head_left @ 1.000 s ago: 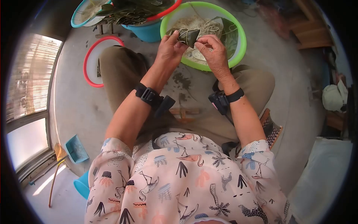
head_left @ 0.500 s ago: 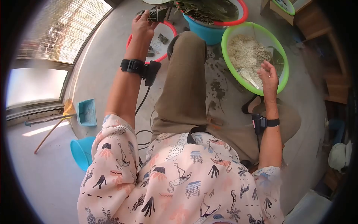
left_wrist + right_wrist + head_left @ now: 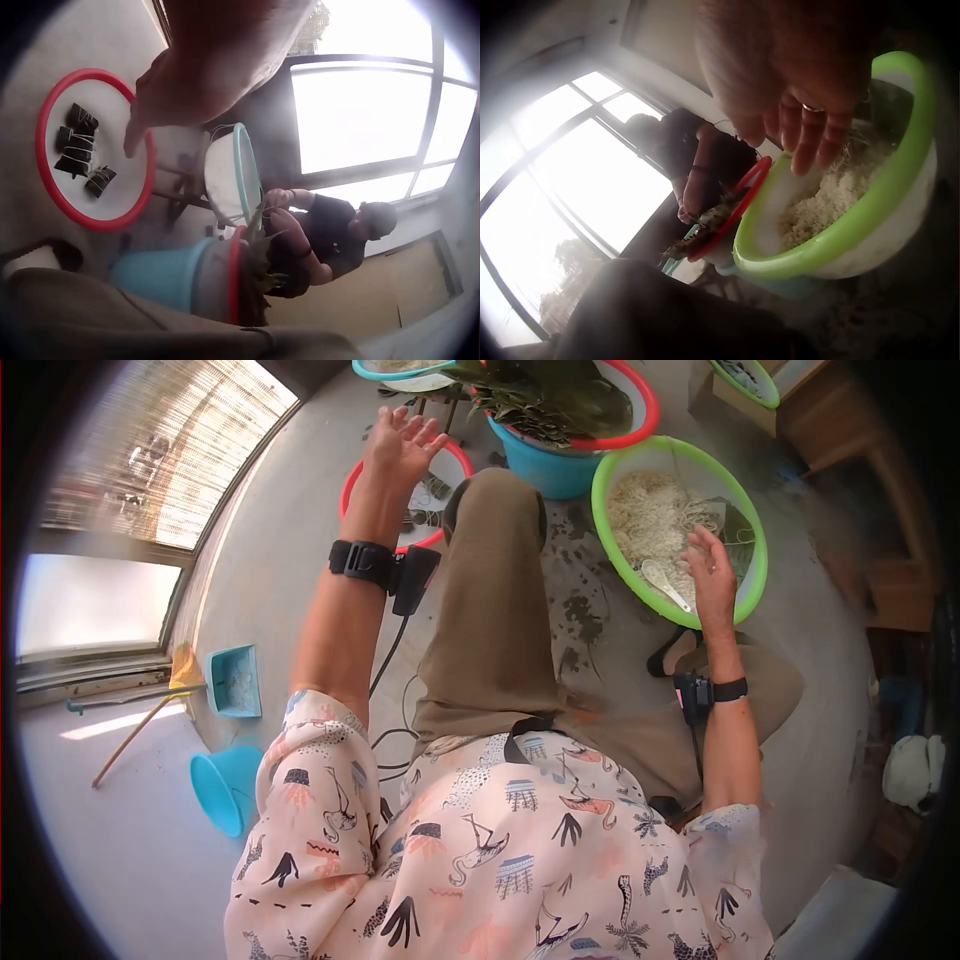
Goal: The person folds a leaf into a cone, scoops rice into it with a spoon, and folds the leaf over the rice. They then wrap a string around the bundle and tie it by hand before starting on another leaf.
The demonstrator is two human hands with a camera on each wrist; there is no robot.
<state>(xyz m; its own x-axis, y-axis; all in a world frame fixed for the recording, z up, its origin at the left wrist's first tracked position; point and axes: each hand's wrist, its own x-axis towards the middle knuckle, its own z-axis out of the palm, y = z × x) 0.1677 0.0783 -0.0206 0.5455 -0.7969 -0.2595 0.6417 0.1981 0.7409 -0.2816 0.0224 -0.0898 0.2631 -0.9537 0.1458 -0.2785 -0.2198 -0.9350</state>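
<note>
My left hand (image 3: 398,452) is empty, its fingers spread over the far edge of the red-rimmed basin (image 3: 353,485). Several string-tied dark leaf parcels (image 3: 76,152) lie in that basin, below the hand in the left wrist view. My right hand (image 3: 712,575), holding nothing and with relaxed fingers, hovers at the right part of the green-rimmed basin (image 3: 612,548). That basin holds white rice (image 3: 645,510), a white spoon (image 3: 664,584), string and a leaf.
A blue tub (image 3: 548,468) with a red-rimmed basin of long leaves (image 3: 560,405) stands between the two basins. Another person (image 3: 330,240) in dark clothes sits beyond it. A blue bucket (image 3: 226,790) and dustpan (image 3: 233,682) are at the left.
My left hand has carried a leaf parcel from the green-rimmed basin to the red-rimmed one and let go of it. My right hand has released the parcel and moved right with its fingers loosened.
</note>
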